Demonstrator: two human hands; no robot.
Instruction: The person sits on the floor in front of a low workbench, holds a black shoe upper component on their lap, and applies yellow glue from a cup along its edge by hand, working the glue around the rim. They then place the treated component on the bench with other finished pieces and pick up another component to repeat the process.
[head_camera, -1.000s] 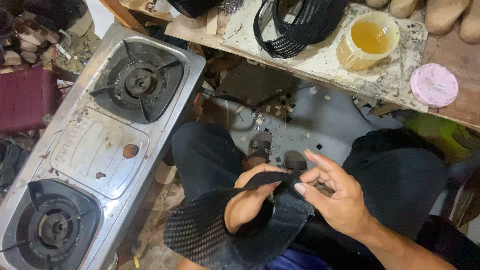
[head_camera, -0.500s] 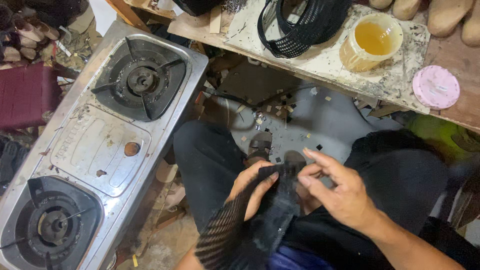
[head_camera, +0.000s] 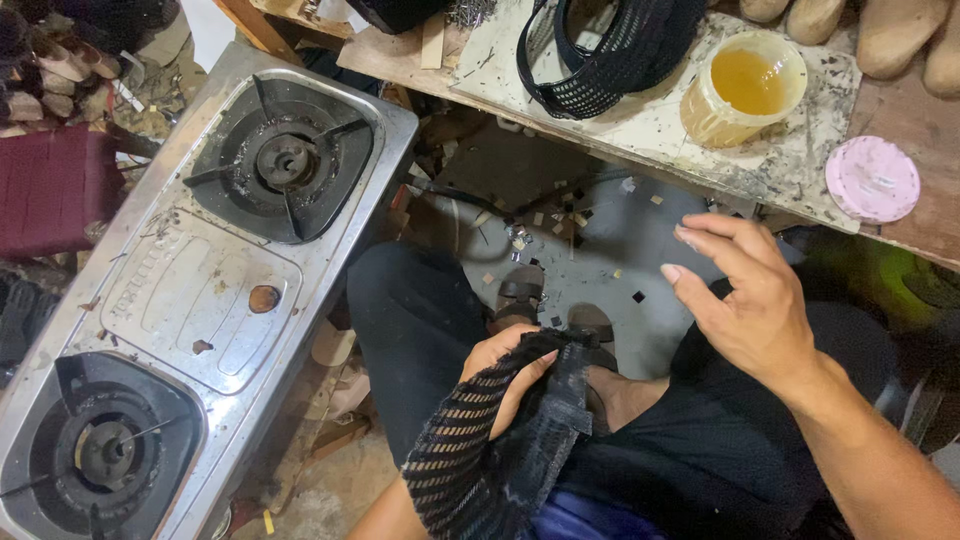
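In the head view, the left hand (head_camera: 510, 375) is seen closed around a black woven mesh piece of fabric with pale stripes (head_camera: 480, 450), which is gripped at its upper end and is draped down over the lap toward the bottom edge of the picture. The fingers of that hand are curled into the mesh, and the thumb is partly hidden by it. The right hand (head_camera: 745, 300) is held open and empty above the right knee, its fingers spread and slightly bent; nothing is touched by it. The mesh piece lies to the left of and below the right hand, well apart from it.

Black trousers (head_camera: 420, 330) are worn by the person, and a sandalled foot (head_camera: 520, 290) is seen on the grey floor (head_camera: 620, 230), which is strewn with small scraps.

On the left, a steel two-burner gas stove (head_camera: 190, 300) is set at a slant, with one burner near the top and one at the bottom left corner.

Along the top, a stained pale tabletop (head_camera: 640, 125) is seen. A coil of black mesh strap (head_camera: 610, 50) is laid near its left end, a translucent plastic cup of yellow liquid (head_camera: 740, 85) is stood toward its right end, and a round pink lid (head_camera: 872, 178) is placed just past the right edge on a wooden surface.
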